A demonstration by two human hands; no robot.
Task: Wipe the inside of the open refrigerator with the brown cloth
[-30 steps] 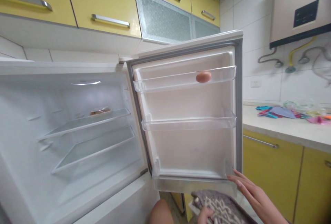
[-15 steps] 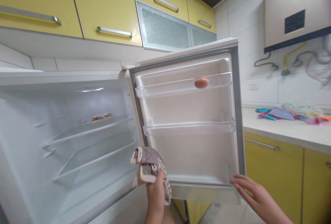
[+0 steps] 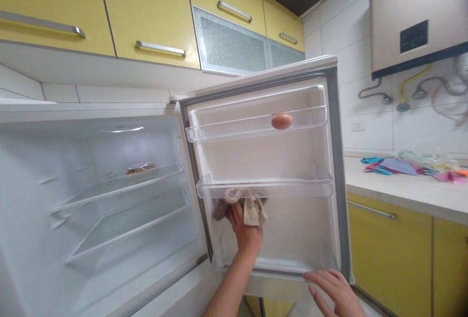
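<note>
Step in hand looks to be wiping the fridge door's inner panel (image 3: 292, 231). L hand (image 3: 247, 229), approx. 6 o'clock in view, has fingers bunched into a brown-and-cream towel (image 3: 255, 209), just below the middle door rack (image 3: 292, 188) & partly seen thru it. R hand (image 3: 334, 290), 5 o'clock, has fingers loosely spread by the bottom door rack (image 3: 274, 285); firm contact unclear. Next stroke prob. calls for towel flat vs. panel, door steadied, egg (image 3: 282, 121) (2 o'clock, top door rack (image 3: 234, 130)) undisturbed.
</note>
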